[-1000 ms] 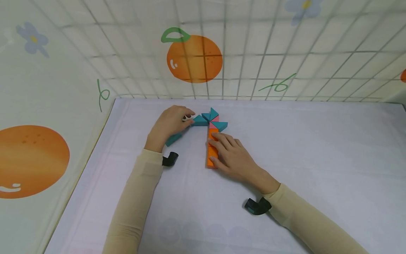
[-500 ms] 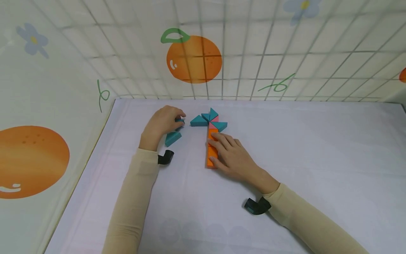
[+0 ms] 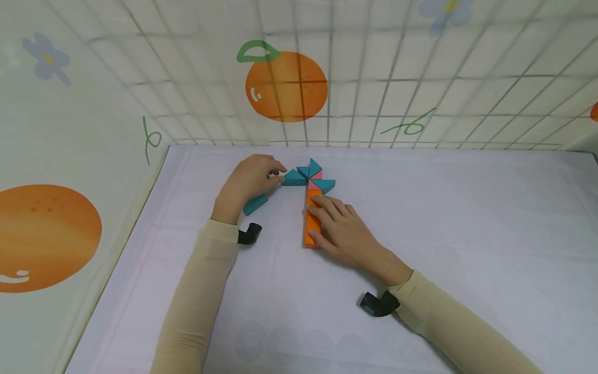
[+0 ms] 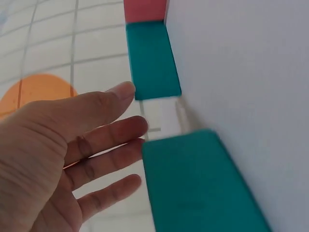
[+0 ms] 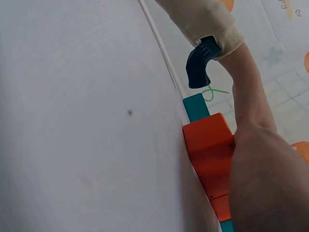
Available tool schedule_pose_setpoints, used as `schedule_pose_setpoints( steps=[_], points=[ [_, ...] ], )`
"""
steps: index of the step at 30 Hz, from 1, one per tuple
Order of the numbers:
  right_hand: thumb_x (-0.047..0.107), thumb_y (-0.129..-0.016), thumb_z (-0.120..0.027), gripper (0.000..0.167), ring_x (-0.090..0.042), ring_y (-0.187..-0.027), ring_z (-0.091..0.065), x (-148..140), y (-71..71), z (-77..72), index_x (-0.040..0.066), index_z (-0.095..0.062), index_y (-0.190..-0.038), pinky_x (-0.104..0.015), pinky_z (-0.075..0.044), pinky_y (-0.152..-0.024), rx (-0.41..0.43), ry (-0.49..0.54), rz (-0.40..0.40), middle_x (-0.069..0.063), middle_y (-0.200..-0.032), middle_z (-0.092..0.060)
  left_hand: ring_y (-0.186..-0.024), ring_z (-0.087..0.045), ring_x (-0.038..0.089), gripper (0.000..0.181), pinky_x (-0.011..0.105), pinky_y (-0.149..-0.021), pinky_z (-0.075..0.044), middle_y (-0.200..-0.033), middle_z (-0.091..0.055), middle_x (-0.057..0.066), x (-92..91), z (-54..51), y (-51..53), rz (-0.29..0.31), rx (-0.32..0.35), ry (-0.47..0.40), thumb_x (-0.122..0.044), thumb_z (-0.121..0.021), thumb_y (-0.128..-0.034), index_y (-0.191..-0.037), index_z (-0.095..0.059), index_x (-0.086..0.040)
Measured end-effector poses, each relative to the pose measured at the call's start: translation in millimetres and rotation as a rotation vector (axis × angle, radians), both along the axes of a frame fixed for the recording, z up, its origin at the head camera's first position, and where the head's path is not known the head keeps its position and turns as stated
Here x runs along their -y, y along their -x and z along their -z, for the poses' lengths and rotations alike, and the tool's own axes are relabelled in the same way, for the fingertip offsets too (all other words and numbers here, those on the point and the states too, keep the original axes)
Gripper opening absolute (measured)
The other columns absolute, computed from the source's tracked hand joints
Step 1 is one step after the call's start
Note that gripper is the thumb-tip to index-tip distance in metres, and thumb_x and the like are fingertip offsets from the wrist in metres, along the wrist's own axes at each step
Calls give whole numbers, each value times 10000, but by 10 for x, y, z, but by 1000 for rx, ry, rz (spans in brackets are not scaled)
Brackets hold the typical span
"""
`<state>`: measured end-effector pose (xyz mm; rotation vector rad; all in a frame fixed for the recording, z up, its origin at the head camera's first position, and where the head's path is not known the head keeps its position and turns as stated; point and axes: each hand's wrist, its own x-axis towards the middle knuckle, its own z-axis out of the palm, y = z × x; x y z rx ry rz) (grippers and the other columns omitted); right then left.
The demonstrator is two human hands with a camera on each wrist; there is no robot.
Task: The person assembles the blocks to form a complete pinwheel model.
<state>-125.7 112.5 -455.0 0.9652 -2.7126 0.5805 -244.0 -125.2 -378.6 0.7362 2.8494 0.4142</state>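
"On the white-covered table (image 3: pixel 448 249), L to R?"

"L hand (image 3: pixel 249 179): thumb & fingers apart, nothing seen held. 1 loose teal block (image 3: pixel 255 205), material unclear, part-hidden by L hand. 1 teal triangular block (image 3: pixel 294 179), at or just beside L thumb tip; L vane of pinwheel of teal, blue & pink triangular blocks (image 3: pixel 315 175). Below: column of orange rectangular blocks (image 3: pixel 313 231), end to end. R hand (image 3: pixel 345 228): fingers loosely spread, resting on column."

"Step?"

"Prob. truing up L vane, R hand steadying column."

"Next move?"

"Likely calls for light L-thumb nudge w/o shifting neighbours."
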Motion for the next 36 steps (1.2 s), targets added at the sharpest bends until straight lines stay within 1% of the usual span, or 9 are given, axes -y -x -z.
schedule_pose_setpoints(
  steps=[6,10,13,15,19,23,30,36],
  points=[
    [418,-975,-491,533,-276,-1374,-367,-2,4,-10,110,-502,-1411,-482,-439,-1011,16,-11,2,-88,-1509,-396,-1006,-624,223,292,380,-905,-514,-1044,-694,28,-56,38,-24,22,-20,-8,-237,-721,-899,-1176,-726,-143],
    [417,-977,-489,533,-278,-1373,-369,1,0,-12,105,-503,-1409,-481,-439,-1015,13,-13,-1,-90,-1509,-397,-998,-630,224,293,376,-897,-518,-1040,-695,27,-55,63,-24,19,-20,-9,-232,-717,-902,-1181,-723,-140],
    [418,-977,-492,533,-278,-1370,-371,4,-1,-9,103,-505,-1407,-479,-442,-1007,4,-9,-5,-91,-1504,-402,-987,-633,222,286,378,-891,-521,-1038,-699,32,-59,76,-19,23,-33,-7,-228,-710,-908,-1178,-723,-133],
    [415,-975,-495,532,-279,-1368,-372,3,0,-5,102,-507,-1405,-478,-444,-1000,-2,-6,-6,-93,-1501,-405,-974,-636,216,272,375,-884,-523,-1034,-705,32,-67,86,-14,30,-54,-4,-225,-706,-912,-1166,-728,-129],
    [415,-974,-498,533,-278,-1366,-370,1,0,-6,102,-505,-1405,-475,-445,-994,-7,-1,-7,-92,-1499,-404,-942,-656,215,238,377,-871,-529,-1018,-723,30,-86,114,-8,56,-120,-4,-221,-708,-910,-1121,-744,-117],
    [415,-974,-493,532,-276,-1363,-372,-1,-2,-6,104,-505,-1405,-474,-443,-996,-6,1,-4,-90,-1498,-403,-924,-670,221,214,405,-896,-518,-1008,-734,30,-106,137,-8,73,-164,-6,-214,-711,-907,-1090,-754,-113],
    [412,-975,-494,528,-277,-1358,-380,1,-3,2,103,-508,-1403,-477,-446,-993,-8,4,-5,-91,-1494,-407,-907,-681,225,205,397,-867,-532,-989,-743,35,-124,138,-20,69,-177,-16,-205,-706,-909,-1082,-756,-107],
    [417,-979,-486,530,-273,-1366,-374,0,-7,-8,104,-504,-1406,-476,-436,-1011,2,5,-2,-89,-1498,-404,-919,-676,224,203,423,-948,-500,-994,-740,33,-142,139,-24,73,-183,-5,-212,-698,-916,-1081,-754,-107]
  ],
)
